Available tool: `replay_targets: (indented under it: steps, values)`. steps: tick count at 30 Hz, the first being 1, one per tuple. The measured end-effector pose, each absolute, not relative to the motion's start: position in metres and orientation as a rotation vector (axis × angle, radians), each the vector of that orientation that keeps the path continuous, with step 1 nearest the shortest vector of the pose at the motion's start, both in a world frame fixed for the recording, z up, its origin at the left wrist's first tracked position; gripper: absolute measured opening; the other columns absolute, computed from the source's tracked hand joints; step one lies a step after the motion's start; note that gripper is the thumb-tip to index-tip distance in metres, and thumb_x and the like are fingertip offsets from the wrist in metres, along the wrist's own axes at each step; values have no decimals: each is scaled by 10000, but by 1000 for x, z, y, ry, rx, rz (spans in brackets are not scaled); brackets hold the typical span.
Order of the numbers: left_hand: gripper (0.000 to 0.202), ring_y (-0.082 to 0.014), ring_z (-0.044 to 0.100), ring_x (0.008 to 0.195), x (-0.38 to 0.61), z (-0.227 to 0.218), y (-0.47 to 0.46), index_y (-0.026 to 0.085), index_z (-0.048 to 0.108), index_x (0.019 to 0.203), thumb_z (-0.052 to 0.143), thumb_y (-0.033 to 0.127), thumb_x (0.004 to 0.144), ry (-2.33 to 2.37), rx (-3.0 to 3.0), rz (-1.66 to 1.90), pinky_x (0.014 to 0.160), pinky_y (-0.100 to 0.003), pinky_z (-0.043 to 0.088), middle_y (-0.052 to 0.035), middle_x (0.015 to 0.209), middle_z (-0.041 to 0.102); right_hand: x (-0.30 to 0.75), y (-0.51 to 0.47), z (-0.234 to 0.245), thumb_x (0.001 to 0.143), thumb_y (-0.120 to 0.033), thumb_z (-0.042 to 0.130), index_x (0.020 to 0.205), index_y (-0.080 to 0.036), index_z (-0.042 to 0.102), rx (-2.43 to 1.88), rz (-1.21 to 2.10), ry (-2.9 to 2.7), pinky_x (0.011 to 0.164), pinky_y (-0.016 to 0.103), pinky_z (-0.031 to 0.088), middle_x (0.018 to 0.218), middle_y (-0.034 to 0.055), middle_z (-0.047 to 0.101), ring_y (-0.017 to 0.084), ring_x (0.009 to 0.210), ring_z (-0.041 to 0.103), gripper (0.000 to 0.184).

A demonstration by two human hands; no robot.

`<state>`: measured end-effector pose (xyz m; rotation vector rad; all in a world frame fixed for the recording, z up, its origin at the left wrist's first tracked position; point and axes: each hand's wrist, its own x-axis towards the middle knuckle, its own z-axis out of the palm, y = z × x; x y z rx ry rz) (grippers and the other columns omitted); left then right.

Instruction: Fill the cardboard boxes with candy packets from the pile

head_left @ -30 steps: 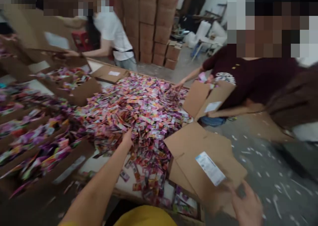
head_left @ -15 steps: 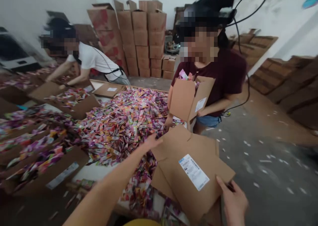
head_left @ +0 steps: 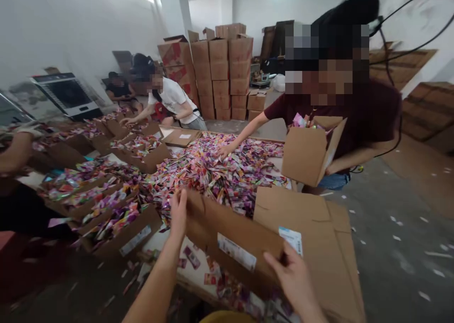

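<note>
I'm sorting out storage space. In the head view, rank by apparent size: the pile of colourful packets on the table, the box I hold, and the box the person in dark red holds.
1. Pile of colourful packets, largest.
2. Box in my hands; nearness to the camera enlarges it.
3. Box held by the person in dark red, smallest; it is farther away, so ranks 2 and 3 are unsure.

Wore a yellow garment [head_left: 227, 317], glimpsed at the bottom edge. Bare forearms, no sleeves, no gloves on left hand [head_left: 179, 212] or right hand [head_left: 294, 278].
</note>
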<state>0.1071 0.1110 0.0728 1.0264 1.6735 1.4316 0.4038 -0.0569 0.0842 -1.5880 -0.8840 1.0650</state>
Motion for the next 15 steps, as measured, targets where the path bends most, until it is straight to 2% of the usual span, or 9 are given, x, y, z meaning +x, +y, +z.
replay_targets:
  steps: [3, 5, 7, 9, 11, 15]
  values:
    - [699, -325, 561, 1192, 45, 66, 90, 166, 477, 1236, 734, 575, 731, 1757, 845, 1448, 1069, -484, 416, -148, 1235, 592, 330, -51, 58, 642, -562, 753, 1015, -198, 687, -1543, 1185, -953, 1012, 488, 464, 1083, 114, 708, 353, 1077, 619, 525]
    - [711, -349, 564, 1195, 15, 51, 75, 146, 494, 1220, 780, 534, 697, 1754, 783, 1420, 1061, -509, 424, -174, 1231, 598, 299, -50, 43, 729, -643, 685, 1099, -218, 666, -1467, 1286, -947, 1018, 438, 461, 1142, 94, 688, 317, 1135, 597, 563]
    - [682, -321, 494, 1304, -5, 37, 62, 175, 504, 1256, 772, 505, 723, 1708, 797, 1409, 1135, -466, 358, -159, 1346, 555, 281, -48, 33, 758, -732, 612, 1169, -236, 642, -1413, 1346, -849, 1035, 405, 450, 1214, 79, 664, 292, 1213, 555, 645]
    - [698, -279, 388, 1406, -19, 31, 50, 206, 492, 1315, 777, 458, 729, 1648, 837, 1398, 1200, -408, 264, -125, 1476, 466, 272, -42, 30, 727, -770, 605, 1160, -229, 650, -1430, 1345, -670, 1009, 382, 471, 1241, 69, 656, 286, 1247, 533, 694]
    - [735, -265, 324, 1447, -31, 34, 40, 215, 485, 1352, 790, 388, 706, 1578, 881, 1383, 1221, -389, 216, -100, 1537, 402, 264, -33, 33, 700, -711, 659, 1120, -211, 668, -1461, 1336, -467, 918, 345, 520, 1194, 59, 682, 281, 1197, 574, 654]
    - [738, -275, 353, 1436, -56, 51, 26, 257, 489, 1396, 760, 295, 711, 1207, 1068, 1090, 1199, -400, 279, -52, 1514, 453, 246, -18, 46, 684, -521, 697, 1047, -153, 693, -1468, 1463, -195, 699, 326, 560, 947, 79, 749, 275, 898, 693, 517]
